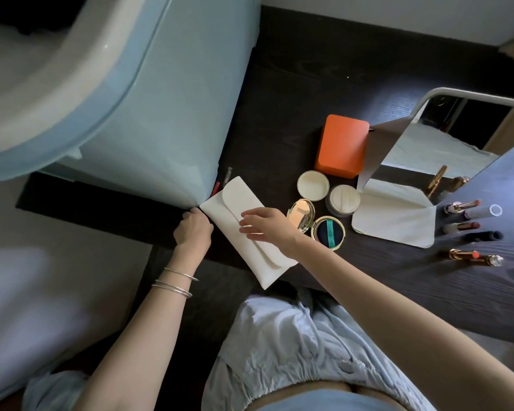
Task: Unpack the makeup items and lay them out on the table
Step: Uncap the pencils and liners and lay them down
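Observation:
A flat white pouch with a curved flap lies at a slant on the dark table, its lower end hanging over the front edge. My left hand has its fingers curled at the pouch's left corner. My right hand rests on the flap, fingers spread flat. Laid out to the right are an open gold cushion compact, a round jar with its lid beside it, an orange box and several lipsticks.
A standing mirror on a pale base sits right of the jar. A large light-blue case fills the left, touching the table; thin sticks poke out beside it, just above the pouch.

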A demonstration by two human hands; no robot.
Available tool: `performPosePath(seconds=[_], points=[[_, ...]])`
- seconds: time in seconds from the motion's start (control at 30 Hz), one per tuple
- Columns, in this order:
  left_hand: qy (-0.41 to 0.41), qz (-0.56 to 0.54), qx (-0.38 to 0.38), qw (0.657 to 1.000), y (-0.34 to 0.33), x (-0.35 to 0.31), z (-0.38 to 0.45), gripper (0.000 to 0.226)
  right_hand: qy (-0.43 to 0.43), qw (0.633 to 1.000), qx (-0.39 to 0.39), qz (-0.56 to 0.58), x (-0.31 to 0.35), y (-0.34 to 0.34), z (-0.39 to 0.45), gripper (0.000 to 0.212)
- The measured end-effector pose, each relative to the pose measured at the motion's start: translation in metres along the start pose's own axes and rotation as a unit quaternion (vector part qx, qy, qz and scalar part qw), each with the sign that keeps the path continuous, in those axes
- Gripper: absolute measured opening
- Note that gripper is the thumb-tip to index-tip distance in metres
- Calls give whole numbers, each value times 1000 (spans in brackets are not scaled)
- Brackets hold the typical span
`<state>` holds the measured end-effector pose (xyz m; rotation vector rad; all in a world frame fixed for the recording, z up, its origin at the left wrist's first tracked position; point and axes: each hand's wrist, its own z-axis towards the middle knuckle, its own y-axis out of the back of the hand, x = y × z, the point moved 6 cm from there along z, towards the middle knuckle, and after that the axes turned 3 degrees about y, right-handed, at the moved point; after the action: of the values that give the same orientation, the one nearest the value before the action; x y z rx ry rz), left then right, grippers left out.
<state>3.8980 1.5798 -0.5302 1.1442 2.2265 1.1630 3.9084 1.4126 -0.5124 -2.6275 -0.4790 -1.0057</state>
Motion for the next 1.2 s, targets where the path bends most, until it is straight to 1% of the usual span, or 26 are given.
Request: performPosePath(seconds=[0.1, 0.17, 0.33, 0.4, 0.5, 0.57, 0.63, 0.77, 0.83, 0.9, 0.97, 1.0, 1.07, 1.2], points=[[-27, 25, -25, 999, -2, 1, -3, 36, -3, 1000, 8, 7, -2, -3, -1, 30], [-34, 22, -27, 999, -5, 2, -5, 32, -4, 1000, 14, 10, -3, -3, -1, 29], [2, 6, 16, 1000, -2, 8, -12, 38, 1, 1000, 16, 23, -4, -1, -3, 27], [14, 10, 29, 999, 1, 15, -17, 35, 6, 1000, 18, 24, -3, -1, -4, 26], [7, 7, 62, 998, -1, 32, -21, 29, 13, 999, 27, 30, -1, -5, -5, 26], [14, -32, 86, 996, -2, 47, -27, 25, 14, 999, 35, 32, -1, -9, -6, 25], [38, -86, 100, 991, 1, 59, -37, 21, 11, 998, 47, 30, -1, -15, -7, 24], [88, -200, 100, 971, 14, 69, -70, 12, -3, 996, 76, 34, -1, -26, -11, 23], [69, -239, 99, 963, 23, 63, -85, 11, -5, 995, 93, 30, -1, -30, -16, 23], [30, -288, 122, 949, 27, 46, -98, 7, 8, 994, 105, 29, 3, -32, -22, 24], [-11, -340, 159, 927, 28, 20, -106, 8, 31, 995, 96, 27, 8, -25, -28, 23], [-36, -344, 172, 922, 29, 5, -109, 11, 43, 996, 77, 25, 10, -17, -31, 21], [-99, -307, 183, 929, 30, -29, -109, 13, 65, 997, 20, 25, 14, 5, -36, 18], [-200, -219, 217, 930, 27, -93, -112, 6, 89, 992, -71, 59, 15, 60, -53, 8]])
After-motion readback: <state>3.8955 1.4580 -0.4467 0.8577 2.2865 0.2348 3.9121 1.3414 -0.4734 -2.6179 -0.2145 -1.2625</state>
